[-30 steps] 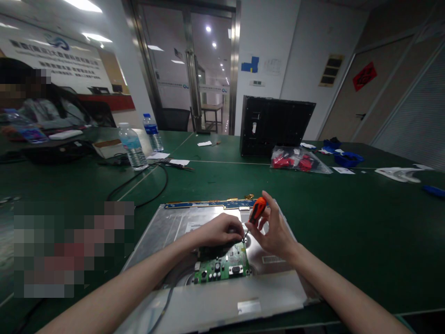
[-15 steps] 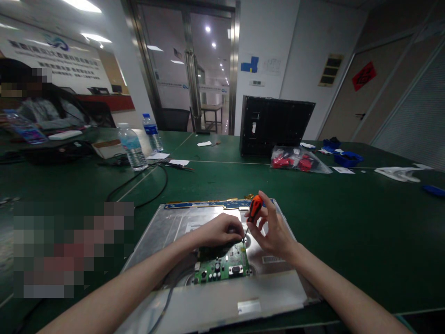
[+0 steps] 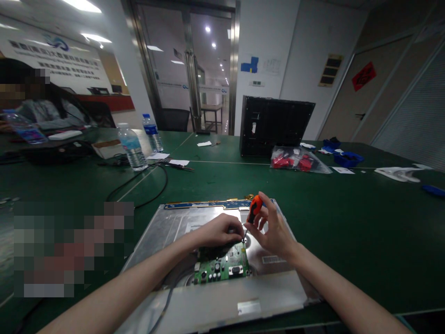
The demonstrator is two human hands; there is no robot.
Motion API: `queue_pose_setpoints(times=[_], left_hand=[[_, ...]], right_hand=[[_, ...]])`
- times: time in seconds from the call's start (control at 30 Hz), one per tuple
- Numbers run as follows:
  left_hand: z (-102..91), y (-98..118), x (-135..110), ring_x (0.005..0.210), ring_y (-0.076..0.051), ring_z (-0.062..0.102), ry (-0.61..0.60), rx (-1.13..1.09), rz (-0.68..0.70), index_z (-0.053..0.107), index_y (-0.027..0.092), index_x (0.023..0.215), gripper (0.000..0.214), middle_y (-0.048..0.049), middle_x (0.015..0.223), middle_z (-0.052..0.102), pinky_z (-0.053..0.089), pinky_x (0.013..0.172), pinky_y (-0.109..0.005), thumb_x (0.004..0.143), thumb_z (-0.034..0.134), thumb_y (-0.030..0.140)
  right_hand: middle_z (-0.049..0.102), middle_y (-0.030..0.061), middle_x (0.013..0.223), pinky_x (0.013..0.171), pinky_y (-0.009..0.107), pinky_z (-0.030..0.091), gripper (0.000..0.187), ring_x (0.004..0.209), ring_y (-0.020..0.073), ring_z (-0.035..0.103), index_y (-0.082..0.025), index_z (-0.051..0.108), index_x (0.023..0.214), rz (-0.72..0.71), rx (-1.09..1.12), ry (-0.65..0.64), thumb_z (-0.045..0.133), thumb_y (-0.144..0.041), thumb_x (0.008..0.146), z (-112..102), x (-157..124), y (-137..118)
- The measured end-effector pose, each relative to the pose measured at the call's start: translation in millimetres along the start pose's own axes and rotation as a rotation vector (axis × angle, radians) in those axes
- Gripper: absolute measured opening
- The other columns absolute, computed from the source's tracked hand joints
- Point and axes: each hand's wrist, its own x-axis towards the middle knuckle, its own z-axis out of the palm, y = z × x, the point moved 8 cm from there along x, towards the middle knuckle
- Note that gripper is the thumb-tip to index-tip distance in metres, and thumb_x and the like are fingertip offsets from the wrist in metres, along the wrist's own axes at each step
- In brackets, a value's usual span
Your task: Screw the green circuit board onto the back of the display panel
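A silver metal display panel [image 3: 174, 227] lies flat on the green table [image 3: 347, 218] in front of me. On it sits a green circuit board [image 3: 222, 266]. My right hand [image 3: 274, 232] grips an orange-and-black screwdriver [image 3: 253, 208], its tip down at the board's upper right corner. My left hand [image 3: 219, 232] rests curled on the board's top edge, fingertips right beside the screwdriver tip. What those fingers pinch is hidden.
A black cable [image 3: 142, 183] runs across the table to the left. Two water bottles [image 3: 132, 146] stand at the back left near a seated person [image 3: 38, 106]. A black monitor back [image 3: 274, 125], a bag of red parts [image 3: 299, 160] and blue items [image 3: 347, 158] sit beyond.
The screwdriver handle has tipped slightly left and more upright in my right hand. My left hand and the board have stayed where they were.
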Motion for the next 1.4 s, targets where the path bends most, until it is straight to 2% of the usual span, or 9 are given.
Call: queue_pose_setpoints(times=[0.17,0.3,0.53,0.73,1.07,1.2,1.4], left_hand=[[-1.0,4.0,0.4,0.074,-0.015,0.062,-0.008,0.022,0.013,0.073,0.015,0.091,0.012,-0.0005,0.079,0.069,0.046,0.071,-0.022,0.082,0.065,0.012],[-0.7,3.4,0.4,0.076,-0.016,0.063,0.002,0.021,0.015,0.073,0.015,0.092,0.013,-0.0007,0.081,0.070,0.047,0.072,-0.022,0.082,0.065,0.011],[-3.0,7.4,0.3,0.072,-0.015,0.062,0.017,0.026,0.011,0.071,0.014,0.081,0.007,0.0002,0.075,0.068,0.046,0.070,-0.022,0.080,0.066,0.009],[-2.5,6.3,0.4,0.071,-0.014,0.061,0.012,0.040,0.006,0.070,0.015,0.081,0.006,0.0004,0.075,0.068,0.046,0.069,-0.021,0.080,0.066,0.011],[-2.4,7.5,0.6,0.069,-0.014,0.060,0.010,0.022,0.022,0.070,0.015,0.079,0.006,0.0002,0.073,0.067,0.045,0.065,-0.020,0.081,0.065,0.013],[-2.8,10.1,0.9,0.070,-0.014,0.060,0.006,0.004,0.021,0.069,0.014,0.078,0.006,0.0001,0.073,0.066,0.045,0.068,-0.021,0.080,0.065,0.010],[-2.1,9.0,0.7,0.069,-0.014,0.060,0.001,0.048,-0.003,0.068,0.015,0.078,0.007,0.0015,0.072,0.065,0.045,0.070,-0.022,0.081,0.065,0.010]], right_hand=[[0.063,-0.0001,0.078,0.044,0.020,0.047,0.082,0.052,0.0119,0.057,-0.026,0.004,0.153,0.034,0.005,-0.008,0.057,-0.024,0.090,0.7,-0.1,4.3],[0.066,0.0034,0.084,0.045,0.021,0.049,0.081,0.055,0.0127,0.059,-0.025,0.004,0.153,0.053,0.039,-0.013,0.053,-0.020,0.089,0.7,0.4,4.5],[0.069,0.0081,0.096,0.050,0.024,0.054,0.079,0.059,0.0135,0.062,-0.025,0.004,0.153,-0.003,0.076,-0.049,0.046,-0.012,0.088,-2.2,3.2,-4.5],[0.068,0.0059,0.090,0.050,0.024,0.054,0.077,0.059,0.0133,0.062,-0.024,0.005,0.153,-0.006,0.058,-0.033,0.046,-0.013,0.089,-2.4,2.6,-4.6],[0.062,-0.0006,0.081,0.044,0.021,0.050,0.076,0.053,0.0113,0.058,-0.030,0.008,0.152,0.036,0.002,0.016,0.054,-0.023,0.092,-2.8,0.8,3.5],[0.062,0.0003,0.082,0.044,0.021,0.049,0.075,0.055,0.0122,0.059,-0.030,0.009,0.152,0.044,0.027,0.009,0.054,-0.024,0.092,-2.5,1.3,3.0],[0.064,0.0039,0.088,0.048,0.021,0.051,0.078,0.060,0.0133,0.060,-0.027,0.006,0.153,0.071,0.059,-0.028,0.051,-0.016,0.090,-0.8,0.8,2.4]])
